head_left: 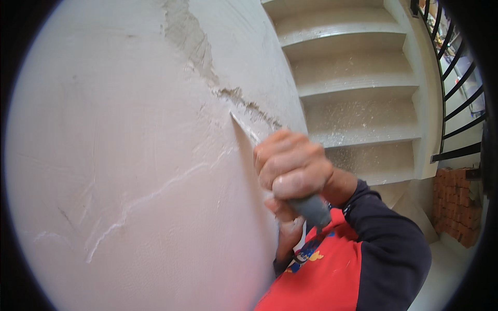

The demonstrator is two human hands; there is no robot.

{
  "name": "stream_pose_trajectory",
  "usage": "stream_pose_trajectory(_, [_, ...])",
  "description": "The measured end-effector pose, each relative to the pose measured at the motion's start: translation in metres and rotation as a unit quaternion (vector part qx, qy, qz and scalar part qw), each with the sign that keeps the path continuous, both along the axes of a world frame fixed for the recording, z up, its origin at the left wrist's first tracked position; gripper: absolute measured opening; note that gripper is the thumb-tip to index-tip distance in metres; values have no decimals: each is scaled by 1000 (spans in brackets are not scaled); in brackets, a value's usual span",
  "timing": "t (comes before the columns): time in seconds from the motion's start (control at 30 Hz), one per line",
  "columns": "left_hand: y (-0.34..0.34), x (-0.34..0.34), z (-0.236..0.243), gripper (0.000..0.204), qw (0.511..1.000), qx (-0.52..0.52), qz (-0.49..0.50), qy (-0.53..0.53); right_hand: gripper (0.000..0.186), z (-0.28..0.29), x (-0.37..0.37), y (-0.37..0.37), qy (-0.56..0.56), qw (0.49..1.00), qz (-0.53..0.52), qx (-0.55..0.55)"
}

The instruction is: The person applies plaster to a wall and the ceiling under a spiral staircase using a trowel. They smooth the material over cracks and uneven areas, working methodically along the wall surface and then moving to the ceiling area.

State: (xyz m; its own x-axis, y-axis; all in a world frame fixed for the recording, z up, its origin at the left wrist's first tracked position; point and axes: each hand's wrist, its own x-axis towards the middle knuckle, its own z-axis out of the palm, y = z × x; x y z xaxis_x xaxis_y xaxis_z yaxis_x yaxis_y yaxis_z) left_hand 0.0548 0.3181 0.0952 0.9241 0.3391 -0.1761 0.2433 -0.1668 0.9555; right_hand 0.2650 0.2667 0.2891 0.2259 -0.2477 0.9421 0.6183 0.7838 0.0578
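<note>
The tool (312, 211) sits just below and to the right of the rough groove (231, 95) in the wall (129, 119). It has a fat grey handle and a thin blade (245, 127). The blade points up and left, and its tip is just beside the groove. I cannot tell if the tip touches the wall.

The right hand (294, 165) is by the lower end of the groove. Its fingers are curled tight around the handle, and the end of the handle pokes out under the fist. The left hand (291, 225) is lower down from the groove, tucked behind the right one. Most of it is hidden, so I cannot tell if its fingers are wide or holding on.

Up and left from the groove runs a rough grey patch (191, 39). Below the groove, a wiggly white line (161, 189) goes down and left across the pale wall. The person's red shirt (327, 272), with dark sleeves (397, 246) and a small picture on the front, is down and right of the groove.

Right of the groove are stairs (353, 116) with white specks on them. Farther right is a black railing (451, 96), and below that is a pile of red-brown bricks (455, 205).
</note>
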Motion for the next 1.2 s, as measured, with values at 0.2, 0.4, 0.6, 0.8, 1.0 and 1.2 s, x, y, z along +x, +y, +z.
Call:
stream_pose_trajectory(0.2, [-6, -1, 16, 35, 998, -47, -26, 22, 13, -3, -3, -9, 4, 1000, 10, 13])
stream_pose_trajectory(0.4, [-18, 8, 34, 34, 993, -110, 8, 53, 9, -10, 24, 11, 77, 995, -58, 18])
stream_pose_trajectory(0.6, [-17, 10, 35, 34, 993, -112, 9, 31, 16, -15, 35, -9, 223, 968, 104, 40])
stream_pose_trajectory(0.8, [-16, 8, 35, 34, 996, -89, 5, 28, 10, 11, 20, -52, 153, 967, 201, 44])
stream_pose_trajectory(1.0, [-16, 10, 31, 35, 995, -96, -2, 15, 15, -7, 13, -18, 155, 981, -117, -28])
stream_pose_trajectory(1.2, [-18, 10, 41, 34, 995, -100, 3, 8, 13, 32, 3, -13, 25, 992, 11, 121])
